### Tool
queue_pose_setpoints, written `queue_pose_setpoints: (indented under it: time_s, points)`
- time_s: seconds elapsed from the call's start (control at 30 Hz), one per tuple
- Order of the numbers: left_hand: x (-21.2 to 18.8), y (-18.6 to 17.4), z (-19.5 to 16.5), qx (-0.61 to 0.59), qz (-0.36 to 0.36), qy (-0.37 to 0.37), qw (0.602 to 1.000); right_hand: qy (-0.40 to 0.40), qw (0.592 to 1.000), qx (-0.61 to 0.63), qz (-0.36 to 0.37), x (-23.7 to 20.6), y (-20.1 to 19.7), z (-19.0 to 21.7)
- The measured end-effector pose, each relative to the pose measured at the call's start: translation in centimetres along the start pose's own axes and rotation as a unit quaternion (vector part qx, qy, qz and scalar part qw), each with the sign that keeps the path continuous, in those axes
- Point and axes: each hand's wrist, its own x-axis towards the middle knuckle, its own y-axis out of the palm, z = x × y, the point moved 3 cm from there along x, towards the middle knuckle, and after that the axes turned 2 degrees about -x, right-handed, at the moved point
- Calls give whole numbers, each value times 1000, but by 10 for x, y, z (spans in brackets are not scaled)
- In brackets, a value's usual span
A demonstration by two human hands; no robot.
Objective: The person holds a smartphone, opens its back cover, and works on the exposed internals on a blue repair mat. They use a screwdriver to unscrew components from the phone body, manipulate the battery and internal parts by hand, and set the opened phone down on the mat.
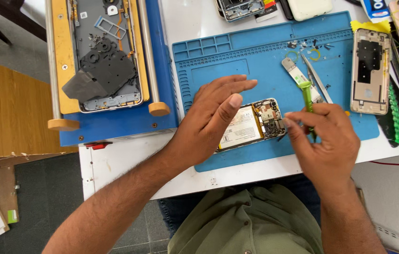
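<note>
Head view: opened phone (251,125), back cover off, battery and circuit board exposed, lies at centre frame on the blue repair mat (265,56). Left hand (213,120) rests flat over the phone's left end, fingers extended and spread, gripping nothing, pinning the body down. Right hand (324,138) is curled in a pinch around a green pry tool (307,101), tip angled down toward the board end of the phone; contact with the board cannot be confirmed. Judged step: prying or unclipping at the board end. Next move likely calls for a steady hold and light, shallow leverage. Tweezers (318,80) and loose screws (303,47) lie above; gold phone frame (370,70) at right; a second disassembled phone (107,51) upper left.
</note>
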Motion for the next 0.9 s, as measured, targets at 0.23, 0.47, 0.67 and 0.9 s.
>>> queue_pose_setpoints:
  time_s: [0.23, 0.47, 0.67, 0.9]
  points:
    - [1, 5, 2, -10, -9, -28, 1000, -9, 990, -129, -50, 8, -56, -56]
    - [1, 10, 7, 0, -14, -49, 999, 19, 993, -101, -52, -9, -58, -62]
    - [2, 10, 11, -20, -36, -58, 997, 29, 995, -84, -53, -7, -54, -70]
    - [0, 13, 15, 7, -25, -55, 998, -19, 991, -109, -78, -18, -44, -79]
